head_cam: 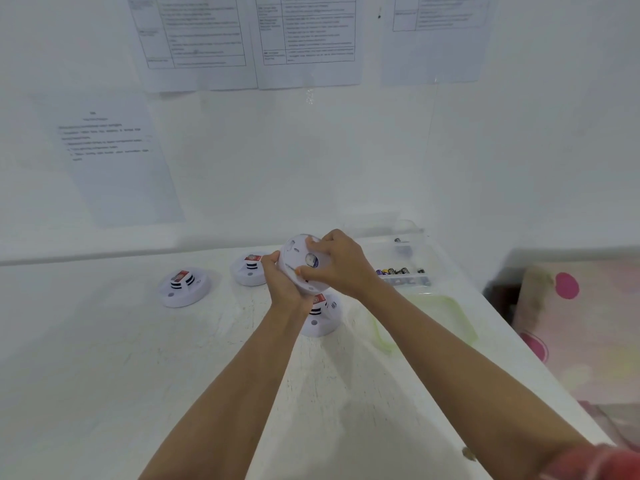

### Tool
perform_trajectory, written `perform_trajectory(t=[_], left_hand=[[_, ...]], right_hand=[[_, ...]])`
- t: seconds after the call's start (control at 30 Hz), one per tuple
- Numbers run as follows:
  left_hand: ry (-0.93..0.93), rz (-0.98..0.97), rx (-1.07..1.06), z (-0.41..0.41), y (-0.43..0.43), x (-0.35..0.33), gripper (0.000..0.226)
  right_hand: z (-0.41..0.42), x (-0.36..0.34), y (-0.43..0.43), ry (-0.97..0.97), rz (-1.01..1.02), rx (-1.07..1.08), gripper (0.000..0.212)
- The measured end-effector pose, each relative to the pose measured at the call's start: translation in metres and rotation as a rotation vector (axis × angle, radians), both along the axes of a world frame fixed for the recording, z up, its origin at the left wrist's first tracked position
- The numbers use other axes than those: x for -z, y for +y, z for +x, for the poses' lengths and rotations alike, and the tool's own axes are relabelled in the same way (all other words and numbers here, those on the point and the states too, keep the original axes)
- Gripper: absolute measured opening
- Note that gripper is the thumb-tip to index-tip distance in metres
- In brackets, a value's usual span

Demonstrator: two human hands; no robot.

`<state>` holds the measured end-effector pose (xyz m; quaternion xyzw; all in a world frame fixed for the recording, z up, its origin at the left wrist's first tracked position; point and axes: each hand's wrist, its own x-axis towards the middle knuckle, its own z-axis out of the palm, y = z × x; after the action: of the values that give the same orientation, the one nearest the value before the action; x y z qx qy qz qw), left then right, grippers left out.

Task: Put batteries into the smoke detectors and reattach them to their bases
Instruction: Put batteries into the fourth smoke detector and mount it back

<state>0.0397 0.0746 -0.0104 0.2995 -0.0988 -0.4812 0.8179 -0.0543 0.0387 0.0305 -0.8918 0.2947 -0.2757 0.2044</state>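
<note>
I hold a white round smoke detector (294,258) above the table with its flat underside tilted toward me. My left hand (282,282) grips its lower left edge. My right hand (337,263) curls over its right side, fingers on the back plate. Three more white smoke detectors sit on the table: one at the left (183,287), one behind my left hand (247,270), and one (320,317) partly hidden below my hands. Each shows a red label on top. Several batteries (398,271) lie in a clear plastic box (412,251) to the right.
The white table (173,375) meets a white wall with printed sheets (194,39) taped on it. A clear lid with a green rim (426,320) lies right of my right forearm. A pink-dotted cloth (581,327) lies beyond the table's right edge.
</note>
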Motion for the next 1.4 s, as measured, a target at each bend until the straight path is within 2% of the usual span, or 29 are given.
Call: perform_trajectory(t=[0.13, 0.2, 0.27, 0.37, 0.43, 0.57, 0.63, 0.7, 0.77, 0.87, 0.97, 1.07, 1.23, 1.4], left_hand=[[-0.107, 0.048, 0.014, 0.004, 0.000, 0.002, 0.042], [-0.177, 0.083, 0.015, 0.008, 0.000, -0.001, 0.042], [-0.264, 0.131, -0.010, 0.010, -0.003, -0.005, 0.034], [-0.458, 0.227, -0.067, 0.009, -0.007, -0.009, 0.020], [-0.568, 0.287, -0.075, 0.004, -0.004, -0.013, 0.030], [-0.640, 0.381, -0.136, 0.021, 0.007, -0.015, 0.046], [-0.627, 0.407, -0.145, 0.033, 0.019, -0.011, 0.041], [-0.515, 0.406, -0.084, 0.043, 0.034, -0.005, 0.025], [-0.341, 0.343, 0.008, 0.051, 0.047, 0.003, 0.027], [-0.216, 0.200, 0.048, 0.075, 0.058, 0.015, 0.044], [-0.259, 0.104, 0.090, 0.097, 0.070, 0.014, 0.043], [-0.321, 0.046, 0.151, 0.116, 0.082, 0.020, 0.041], [-0.315, 0.044, 0.186, 0.137, 0.090, 0.034, 0.034], [-0.341, 0.022, 0.197, 0.143, 0.090, 0.042, 0.032]], right_hand=[[0.002, 0.005, 0.000, 0.027, 0.079, 0.008, 0.043], [0.005, 0.006, -0.001, 0.004, 0.171, -0.020, 0.027], [0.006, 0.004, 0.000, -0.142, 0.424, -0.043, 0.016], [0.013, 0.000, 0.005, -0.383, 0.998, -0.036, 0.018], [0.020, 0.003, 0.006, -0.499, 1.130, 0.001, 0.019], [0.027, 0.016, 0.004, -0.722, 1.315, 0.018, 0.021], [0.032, 0.026, 0.004, -0.876, 1.474, -0.058, 0.034], [0.040, 0.032, 0.008, -0.998, 1.572, -0.124, 0.038], [0.052, 0.035, 0.016, -1.050, 1.588, -0.174, 0.035], [0.067, 0.041, 0.026, -0.961, 1.505, -0.182, 0.038], [0.079, 0.048, 0.032, -0.760, 1.398, -0.207, 0.039], [0.093, 0.055, 0.043, -0.619, 1.221, -0.271, 0.055], [0.117, 0.069, 0.058, -0.608, 1.079, -0.281, 0.073], [0.128, 0.077, 0.059, -0.625, 1.064, -0.227, 0.078]])
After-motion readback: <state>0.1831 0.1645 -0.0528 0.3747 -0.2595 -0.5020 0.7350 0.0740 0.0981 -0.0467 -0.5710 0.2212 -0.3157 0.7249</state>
